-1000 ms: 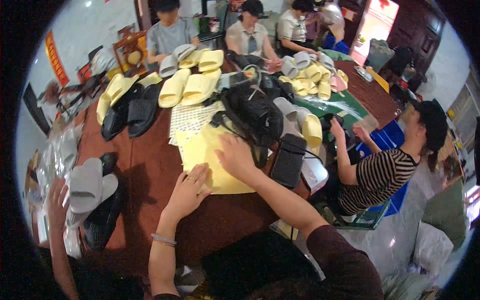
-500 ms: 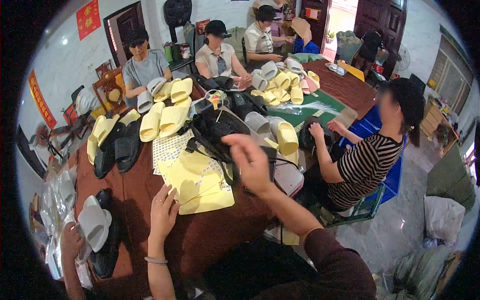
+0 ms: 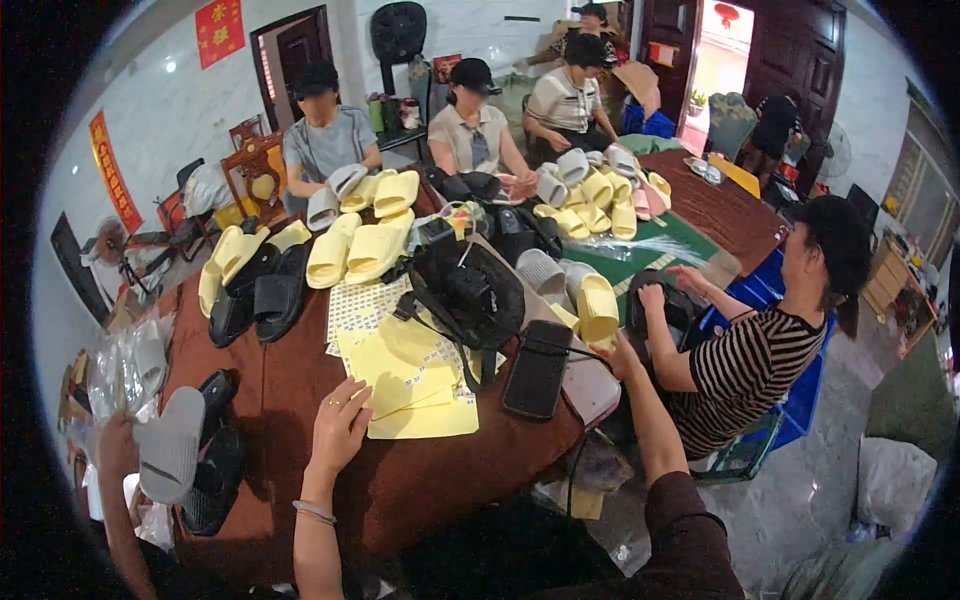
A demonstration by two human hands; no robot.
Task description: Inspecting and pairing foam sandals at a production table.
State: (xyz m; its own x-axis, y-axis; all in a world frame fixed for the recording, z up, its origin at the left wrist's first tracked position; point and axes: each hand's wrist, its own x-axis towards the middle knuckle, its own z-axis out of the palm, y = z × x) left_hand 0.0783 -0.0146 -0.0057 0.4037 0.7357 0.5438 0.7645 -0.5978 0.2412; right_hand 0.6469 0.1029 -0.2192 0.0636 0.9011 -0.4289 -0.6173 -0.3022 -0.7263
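Note:
My left hand [image 3: 340, 428] is open, its fingers spread at the left edge of yellow label sheets [image 3: 425, 417] on the brown-covered table. My right hand [image 3: 627, 358] reaches to the right side and is closed on the near end of a yellow slipper [image 3: 598, 308]; part of its fingers is hidden. Beside that slipper leans a grey slipper [image 3: 541, 272]. A black phone [image 3: 537, 368] lies between my hands, next to a black bag [image 3: 465, 290] with straps. Several yellow slippers [image 3: 378, 247] are piled behind the sheets.
At left, another person's hand [image 3: 118, 447] holds a grey slipper [image 3: 170, 445] near black slippers [image 3: 215, 480]. A person in a striped top [image 3: 755, 365] sits close on my right, handling a dark item. More people sit across the table by a slipper pile [image 3: 590, 195].
My right hand has moved from above the black bag to the yellow slipper at right, uncovering the phone. The neighbour at left has lifted the grey slipper. My view has shifted slightly.

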